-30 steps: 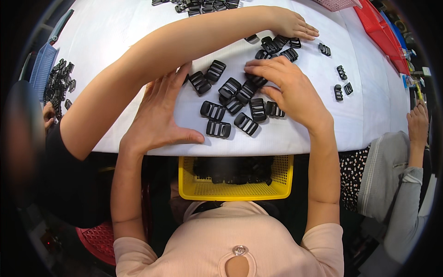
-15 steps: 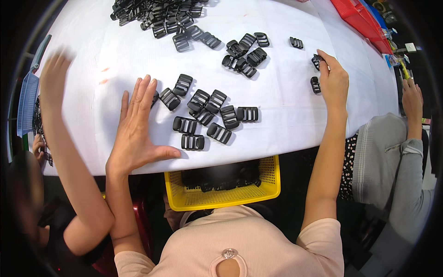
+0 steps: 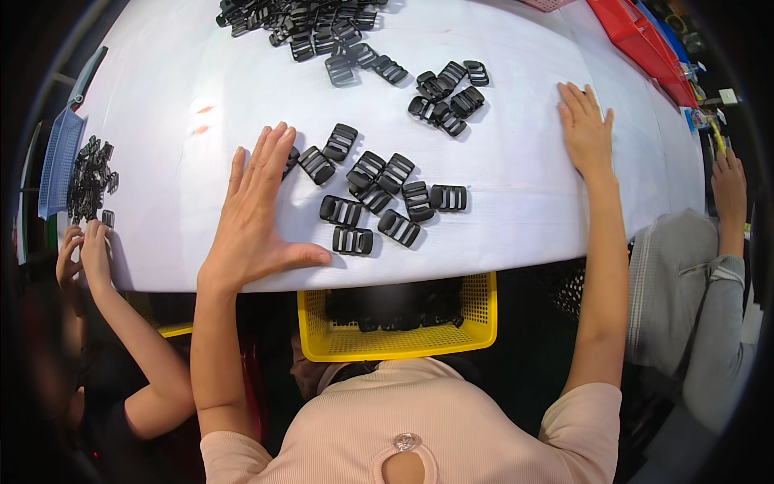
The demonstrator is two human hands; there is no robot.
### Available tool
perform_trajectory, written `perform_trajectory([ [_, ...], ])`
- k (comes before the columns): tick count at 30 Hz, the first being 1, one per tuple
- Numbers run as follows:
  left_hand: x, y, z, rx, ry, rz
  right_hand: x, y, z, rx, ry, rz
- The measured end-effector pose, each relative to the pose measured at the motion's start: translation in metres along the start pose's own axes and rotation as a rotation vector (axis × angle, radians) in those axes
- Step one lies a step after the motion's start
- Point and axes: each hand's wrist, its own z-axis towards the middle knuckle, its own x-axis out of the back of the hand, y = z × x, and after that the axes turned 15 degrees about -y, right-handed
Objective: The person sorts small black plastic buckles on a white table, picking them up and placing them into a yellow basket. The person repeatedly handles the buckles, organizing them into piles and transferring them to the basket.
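My left hand (image 3: 256, 210) rests on the white table with its fingers stretched out and the thumb spread wide. It borders a loose group of black plastic strap buckles (image 3: 352, 240), and one buckle is partly hidden behind its fingers. On the right side of the table lies my right hand (image 3: 588, 141), palm down, fingers extended and slightly apart. Nothing shows in its fingers; whatever may be under the palm is hidden. Between the hands, farther back, sits a smaller cluster of the same buckles (image 3: 468, 102).
A large buckle heap (image 3: 302, 46) lies at the far edge. Below the table edge, a yellow basket (image 3: 395, 355) holds dark pieces. A red tray (image 3: 625, 36) stands far right, a blue basket (image 3: 60, 165) far left. Co-workers' hands (image 3: 95, 246) handle pieces at left; another person sits right.
My right hand has gone from pinching a buckle to lying flat, and the loose buckles around it no longer show. The left co-worker's raised arm has come down to the pile there.
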Motion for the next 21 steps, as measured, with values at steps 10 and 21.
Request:
perform_trajectory([
  [10, -0.003, 0.004, 0.033, -0.174, -0.032, -0.032, 0.084, -0.155, -0.084, 0.604, 0.138, 0.801],
  [21, -0.028, 0.084, -0.004, -0.473, -0.325, -0.252, 0.1, -0.164, -0.185, 0.699, -0.152, 0.908],
])
